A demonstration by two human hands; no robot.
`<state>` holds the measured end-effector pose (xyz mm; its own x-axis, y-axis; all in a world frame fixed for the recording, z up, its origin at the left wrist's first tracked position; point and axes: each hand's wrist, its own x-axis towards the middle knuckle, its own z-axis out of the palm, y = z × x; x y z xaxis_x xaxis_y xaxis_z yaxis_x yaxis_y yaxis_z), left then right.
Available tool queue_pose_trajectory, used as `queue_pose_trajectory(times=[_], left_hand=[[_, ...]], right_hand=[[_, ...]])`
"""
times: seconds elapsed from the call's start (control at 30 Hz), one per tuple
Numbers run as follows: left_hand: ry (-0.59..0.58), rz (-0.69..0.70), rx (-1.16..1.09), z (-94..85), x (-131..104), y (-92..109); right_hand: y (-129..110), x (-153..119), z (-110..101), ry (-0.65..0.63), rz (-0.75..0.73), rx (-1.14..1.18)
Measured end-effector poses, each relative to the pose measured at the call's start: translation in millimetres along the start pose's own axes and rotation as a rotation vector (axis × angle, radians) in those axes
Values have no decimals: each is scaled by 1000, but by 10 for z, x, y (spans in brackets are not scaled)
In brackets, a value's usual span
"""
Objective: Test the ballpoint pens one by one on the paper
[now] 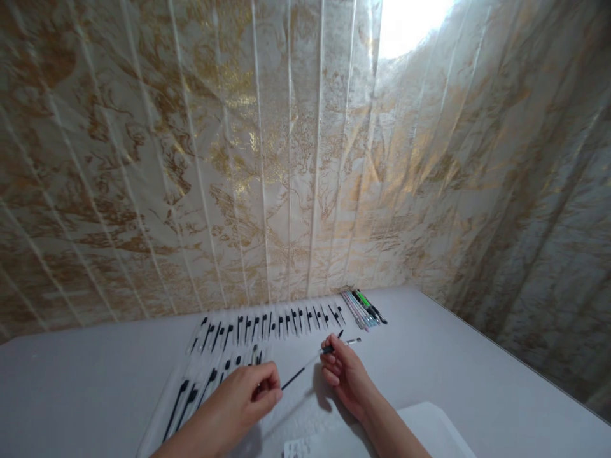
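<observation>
Between my two hands runs a thin pen refill, dark at its left part and pale toward the right. My left hand is closed in a pinch on its left end. My right hand is closed on a pen with a clear barrel and a black section, where the refill's right end meets it. A small black tip sticks up past the right fingers; I cannot tell what it belongs to. Behind my left hand lie pens with black caps, partly covered by that hand.
A long row of black-capped clear pens lies across the back of the white table. Right of it is a bundle of coloured pens. A white sheet or tray lies at the front right. Patterned curtain hangs behind.
</observation>
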<state>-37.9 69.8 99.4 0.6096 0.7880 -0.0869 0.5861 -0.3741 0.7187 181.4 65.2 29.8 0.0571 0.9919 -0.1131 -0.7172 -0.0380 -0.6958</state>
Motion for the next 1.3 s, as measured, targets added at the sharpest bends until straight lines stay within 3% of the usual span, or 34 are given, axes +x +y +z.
queue_pose_trajectory(times=[0.87,1.13,1.23,1.3], left_hand=[[-27,-21,16,-89,-61,22],[48,-28,96,-5,-34,71],[134,1,-86,-17,9,82],[199,8,-432,-64,43,56]], right_hand=[[-14,-53,0,-108,39,-133],[138,-184,160,-276,133,-288],[159,-206,171,-314,189,-273],[117,-186,148,-295,195,-184]])
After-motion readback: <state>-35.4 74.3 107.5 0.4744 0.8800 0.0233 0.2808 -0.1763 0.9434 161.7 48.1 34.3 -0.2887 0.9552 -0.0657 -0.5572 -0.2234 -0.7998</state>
